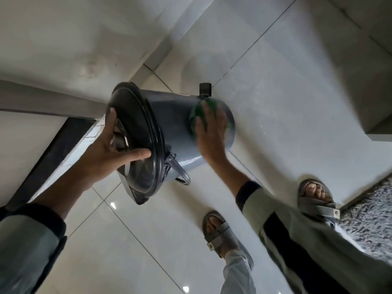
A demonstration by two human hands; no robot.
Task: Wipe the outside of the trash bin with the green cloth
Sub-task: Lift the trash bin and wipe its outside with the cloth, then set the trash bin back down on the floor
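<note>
Centrally, the trash bin (169,124), a grey cylinder with a dark lid, is tipped toward the viewer and held off the tiled floor (297,92), near the corner where the floor meets the wall (63,49). Its easy tilt under one hand suggests a light, probably empty, thin-walled vessel; the glossy side looks smooth and likely slippery, so the lid rim seems the surest place to take hold. The left hand (112,151) grips that rim, thumb and fingers spread wide across the lid's face. The green cloth (199,115), soft and bunched, is pressed flat against the bin's side near its base by the right hand (210,134), whose fingers lie extended over it, pinning rather than pinching. A wire handle loop (180,170) hangs at the near side; a dark pedal (205,89) projects at the far base. Motion blur smears the cloth and right hand; most of the cloth is covered, and the bin's underside and far side are hidden. Two sandalled feet (220,232) and a shaggy rug (369,211) sit at near right.
</note>
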